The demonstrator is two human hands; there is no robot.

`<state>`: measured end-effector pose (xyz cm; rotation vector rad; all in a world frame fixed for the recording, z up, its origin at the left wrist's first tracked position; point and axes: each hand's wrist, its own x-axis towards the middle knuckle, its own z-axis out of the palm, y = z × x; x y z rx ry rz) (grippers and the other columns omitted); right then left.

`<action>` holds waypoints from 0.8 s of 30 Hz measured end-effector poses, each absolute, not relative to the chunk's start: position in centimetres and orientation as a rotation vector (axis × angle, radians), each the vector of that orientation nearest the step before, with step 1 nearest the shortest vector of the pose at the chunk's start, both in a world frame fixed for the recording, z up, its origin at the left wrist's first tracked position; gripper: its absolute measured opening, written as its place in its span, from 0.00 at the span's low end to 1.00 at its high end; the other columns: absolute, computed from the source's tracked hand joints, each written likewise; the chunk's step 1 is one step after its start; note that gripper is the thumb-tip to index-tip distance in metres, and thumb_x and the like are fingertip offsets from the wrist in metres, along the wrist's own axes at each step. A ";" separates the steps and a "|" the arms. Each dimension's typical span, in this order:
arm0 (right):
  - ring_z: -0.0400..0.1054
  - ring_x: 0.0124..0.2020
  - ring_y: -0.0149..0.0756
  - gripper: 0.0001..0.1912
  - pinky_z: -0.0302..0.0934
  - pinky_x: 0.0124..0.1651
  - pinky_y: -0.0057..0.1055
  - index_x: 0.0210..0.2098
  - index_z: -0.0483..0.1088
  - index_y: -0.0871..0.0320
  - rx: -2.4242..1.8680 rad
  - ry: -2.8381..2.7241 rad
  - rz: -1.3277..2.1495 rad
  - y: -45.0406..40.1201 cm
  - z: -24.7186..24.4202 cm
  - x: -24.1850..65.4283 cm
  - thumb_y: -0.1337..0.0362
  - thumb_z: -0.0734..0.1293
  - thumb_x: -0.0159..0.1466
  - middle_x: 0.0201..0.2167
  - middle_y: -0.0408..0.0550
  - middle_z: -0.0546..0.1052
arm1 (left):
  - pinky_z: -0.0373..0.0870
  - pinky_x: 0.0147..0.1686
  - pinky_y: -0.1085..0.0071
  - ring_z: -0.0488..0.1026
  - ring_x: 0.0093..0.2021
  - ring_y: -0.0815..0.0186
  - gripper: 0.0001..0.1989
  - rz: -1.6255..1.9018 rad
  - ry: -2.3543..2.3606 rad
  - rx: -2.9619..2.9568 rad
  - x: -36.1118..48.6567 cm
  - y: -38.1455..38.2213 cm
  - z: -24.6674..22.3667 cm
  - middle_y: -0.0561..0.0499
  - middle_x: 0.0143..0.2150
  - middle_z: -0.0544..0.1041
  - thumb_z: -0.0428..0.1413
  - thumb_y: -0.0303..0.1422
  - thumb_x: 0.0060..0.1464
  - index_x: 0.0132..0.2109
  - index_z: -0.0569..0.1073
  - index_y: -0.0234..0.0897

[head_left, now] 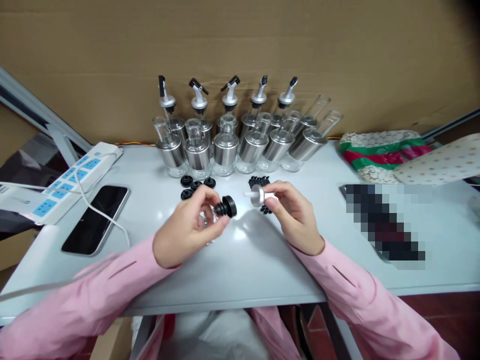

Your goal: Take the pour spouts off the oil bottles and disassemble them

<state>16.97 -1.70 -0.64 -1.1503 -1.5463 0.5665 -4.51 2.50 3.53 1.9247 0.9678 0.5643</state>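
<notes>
Between thumb and fingers, my left hand (pixel 187 225) grips a black ribbed stopper (pixel 228 206), its wide end turned to the right. My right hand (pixel 296 215) pinches a silver pourer spout (pixel 257 195) whose thin white tube points left at the stopper. A gap separates the two parts. More black stoppers (pixel 186 181) lie on the table just behind my left hand. Small black parts (pixel 258 181) are grouped behind and below the pourer spout. Some small pieces under my left hand are mostly hidden.
Glass bottles with steel sleeves (pixel 225 150) stand in rows at the back; several rear ones carry pourers (pixel 230 97). At left are a power strip (pixel 71 177), a phone (pixel 95 220) and a white cable (pixel 93 205). A patterned cloth (pixel 378 155) and a pixelated dark object (pixel 382 222) lie right.
</notes>
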 end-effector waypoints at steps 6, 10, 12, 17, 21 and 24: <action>0.67 0.34 0.31 0.05 0.60 0.37 0.29 0.39 0.68 0.54 -1.157 -1.565 0.560 -1.7 -0.9 16.8 0.65 0.62 0.65 0.34 0.43 0.74 | 0.68 0.32 0.61 0.75 0.35 0.51 0.11 -0.091 1.839 2.600 -7.6 6.1 4.1 0.39 0.42 0.74 0.46 0.32 0.58 0.45 0.66 0.30; 0.67 0.34 0.31 0.05 0.60 0.37 0.29 0.39 0.68 0.54 -1.176 -1.575 0.562 -1.7 -1.0 16.7 0.65 0.62 0.65 0.34 0.43 0.74 | 0.69 0.31 0.59 0.76 0.37 0.47 0.12 -0.437 1.879 2.606 -9.2 7.5 1.9 0.37 0.41 0.74 0.43 0.26 0.58 0.43 0.69 0.29; 0.67 0.34 0.32 0.05 0.61 0.37 0.29 0.39 0.69 0.55 -1.210 -1.599 0.565 -1.6 -1.1 16.7 0.65 0.62 0.64 0.34 0.44 0.74 | 0.70 0.35 0.61 0.76 0.38 0.51 0.12 -0.346 1.769 2.651 -9.6 8.2 0.7 0.39 0.42 0.74 0.44 0.26 0.58 0.44 0.70 0.31; 0.67 0.32 0.31 0.06 0.62 0.38 0.30 0.39 0.71 0.56 -1.284 -1.745 0.520 -1.3 -1.1 16.4 0.66 0.64 0.62 0.34 0.45 0.76 | 0.69 0.45 0.65 0.74 0.43 0.58 0.15 0.149 1.478 2.645 -10.7 9.8 -1.9 0.45 0.42 0.74 0.47 0.28 0.57 0.49 0.70 0.35; 0.67 0.29 0.31 0.05 0.62 0.35 0.28 0.35 0.72 0.57 -1.365 -1.758 0.487 -1.0 -1.2 15.7 0.65 0.66 0.60 0.30 0.44 0.77 | 0.69 0.44 0.66 0.73 0.40 0.61 0.15 0.490 1.352 2.554 -11.7 10.4 -3.2 0.47 0.39 0.74 0.47 0.30 0.56 0.48 0.71 0.35; 0.68 0.28 0.31 0.05 0.61 0.34 0.28 0.35 0.71 0.57 -1.419 -1.738 0.472 -0.5 -1.1 14.8 0.65 0.66 0.59 0.29 0.44 0.77 | 0.69 0.44 0.65 0.73 0.40 0.61 0.14 0.598 1.319 2.505 -12.3 10.9 -3.2 0.46 0.38 0.75 0.46 0.31 0.57 0.46 0.72 0.35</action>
